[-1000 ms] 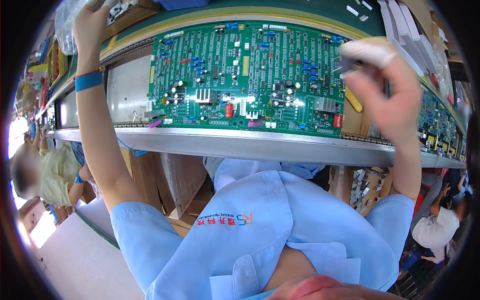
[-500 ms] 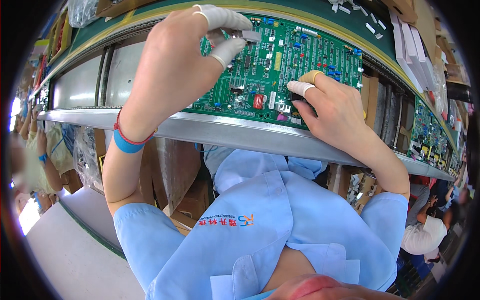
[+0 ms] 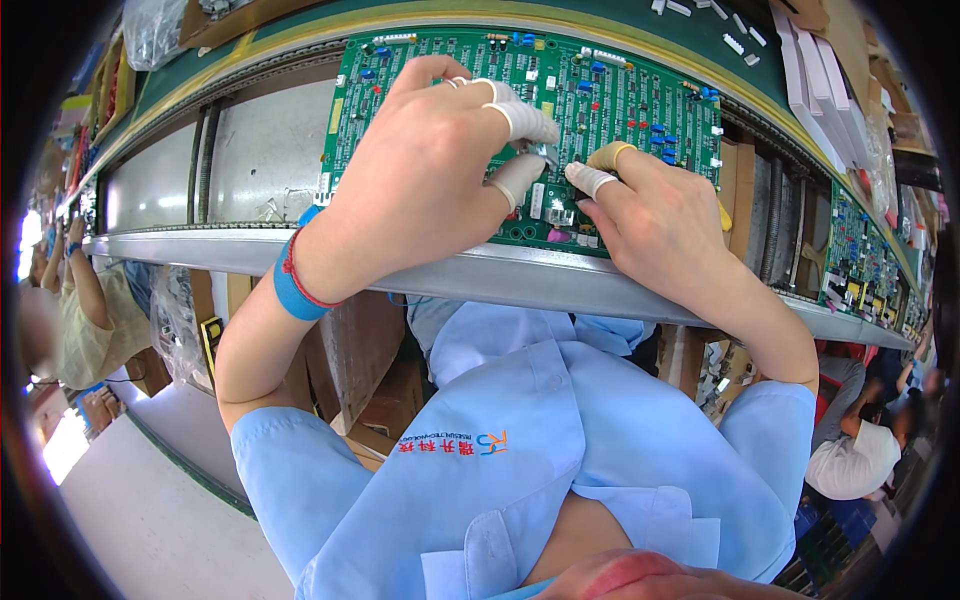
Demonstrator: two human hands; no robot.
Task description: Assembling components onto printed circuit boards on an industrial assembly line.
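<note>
A large green circuit board point(image 3: 620, 110), crowded with small parts, lies across the metal rails. My left hand point(image 3: 430, 165), white cots on several fingers, reaches over its middle. Between the thumb and index finger it pinches a small silver-grey component point(image 3: 544, 153), partly covered by the fingertips. My right hand point(image 3: 660, 210) bends over the board's near right part, with a white and a yellow finger cot. Its index finger and thumb close together at the board surface; whatever lies between them is hidden. A pink part point(image 3: 558, 236) sits by the near edge, left of the right thumb.
A metal rail point(image 3: 420, 262) runs along the near side. Loose white connectors point(image 3: 735, 42) lie on the green bench beyond the board. White card strips point(image 3: 815, 85) stand at the far right. Another populated board point(image 3: 850, 262) rests farther right on the line. People work at both sides.
My left hand has moved right and nearer with the grey component, toward the right hand. The right hand has shifted slightly left, its fingertips still at the board.
</note>
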